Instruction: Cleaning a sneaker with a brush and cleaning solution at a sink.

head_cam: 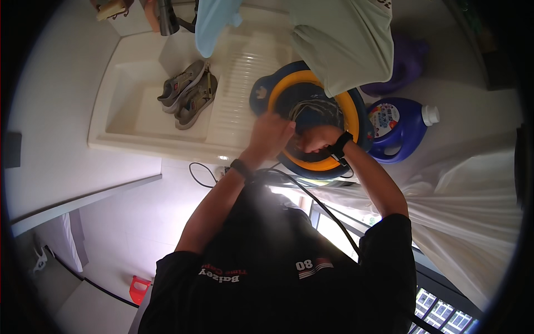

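Observation:
Before me stands a round navy basin (258, 104) with a yellow-orange inner ring (277, 85), at the right end of a cream laundry sink. Dark contents fill its middle, where thin pale strands (308, 106) loop; whether they are laces or suds is unclear. My left hand (271, 133), blurred and with curled fingers, is over the basin's near-left rim. Close beside it, my right hand (321, 138) is bent down inside the basin, fingers curled and partly hidden. Whether either hand grips something cannot be made out. Each wrist wears a dark band.
A pair of grey-beige sneakers (190, 94) lies in the sink (137, 104), left of its ribbed washboard (238, 89). Blue-purple detergent jug (402, 129) and purple container (400, 67) stand right. Pale green cloth (346, 41) and light blue cloth (212, 25) hang overhead, near the tap (167, 18).

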